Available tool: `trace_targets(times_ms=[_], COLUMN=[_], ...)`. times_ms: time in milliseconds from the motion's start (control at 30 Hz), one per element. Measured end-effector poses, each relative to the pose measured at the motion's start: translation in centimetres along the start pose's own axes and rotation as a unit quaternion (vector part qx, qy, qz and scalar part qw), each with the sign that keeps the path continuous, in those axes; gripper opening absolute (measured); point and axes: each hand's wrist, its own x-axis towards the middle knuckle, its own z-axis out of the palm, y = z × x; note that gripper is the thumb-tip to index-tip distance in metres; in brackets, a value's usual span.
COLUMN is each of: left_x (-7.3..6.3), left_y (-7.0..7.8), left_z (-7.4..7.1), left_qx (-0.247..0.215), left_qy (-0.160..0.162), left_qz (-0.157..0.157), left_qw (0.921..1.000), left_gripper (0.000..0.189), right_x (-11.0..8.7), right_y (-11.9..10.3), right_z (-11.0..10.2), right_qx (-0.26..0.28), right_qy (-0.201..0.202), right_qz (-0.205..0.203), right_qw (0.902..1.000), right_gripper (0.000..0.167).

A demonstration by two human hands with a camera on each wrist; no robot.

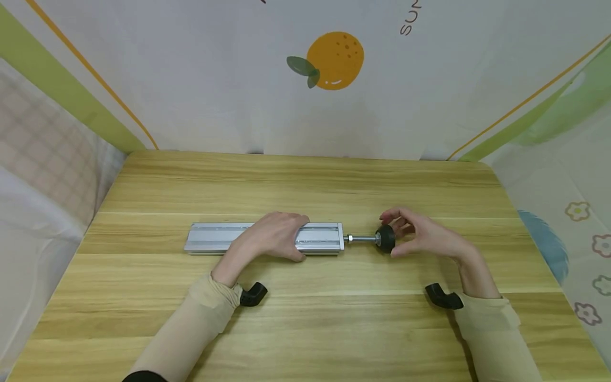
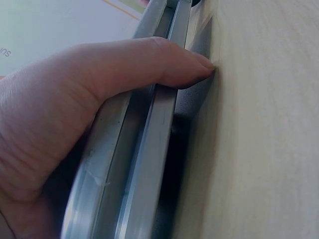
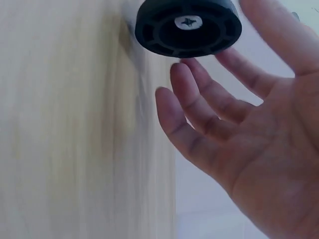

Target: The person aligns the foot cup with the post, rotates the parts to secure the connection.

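Observation:
A silver aluminium profile [image 1: 320,232] with lengthwise grooves lies across the table. From its right end plate a threaded rod [image 1: 364,239] with a nut [image 1: 350,238] leads to a round black levelling foot [image 1: 386,240]. My left hand [image 1: 269,236] grips the profile from above; in the left wrist view a finger [image 2: 144,64] bends over its edge. Around the black foot, my right hand [image 1: 427,236] is spread with loosely curved fingers. In the right wrist view the foot's ribbed underside [image 3: 159,35] shows a central screw [image 3: 188,22]; whether a fingertip touches the rim is unclear.
The wood-patterned table [image 1: 334,329] ends at a pale curtain [image 1: 215,79] printed with an orange. Black curved pieces [image 1: 254,294] stick out from both sleeve cuffs. Patterned cloth [image 1: 573,239] hangs at the sides.

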Motion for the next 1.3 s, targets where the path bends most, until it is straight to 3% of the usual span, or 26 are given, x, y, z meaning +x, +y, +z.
trace_targets(times_ms=[133,533,767,967,1100,1300], left_x=[0.01,0.11,0.11,0.07,0.08,0.05], left_y=[-0.02,-0.03,-0.05,-0.02,-0.02,0.0], left_z=[0.06,0.0,0.06,0.02,0.01,0.0], left_qx=[0.0,0.001,0.001,0.004,0.002,0.0], left_qy=[0.002,-0.001,0.0,0.0,-0.002,-0.001], left_qz=[0.0,0.0,0.0,0.0,0.0,0.0], left_qw=[1.0,1.0,1.0,1.0,1.0,1.0], left_gripper=[0.06,0.068,0.064,0.064,0.063,0.062], right_x=[0.35,0.51,0.2,0.05,-0.02,0.22], right_y=[0.09,-0.08,-0.17,-0.21,-0.08,-0.02], right_z=[0.25,0.28,-0.03,-0.11,-0.12,0.13], right_qx=[0.03,-0.039,-0.045,-0.039,-0.045,-0.008], right_qy=[0.002,0.029,0.002,-0.015,-0.009,0.011], right_qz=[0.009,0.008,0.004,0.009,0.01,-0.001], right_qw=[0.9995,0.9988,0.999,0.9991,0.9989,0.9999], right_gripper=[0.073,0.06,0.045,0.041,0.047,0.074])
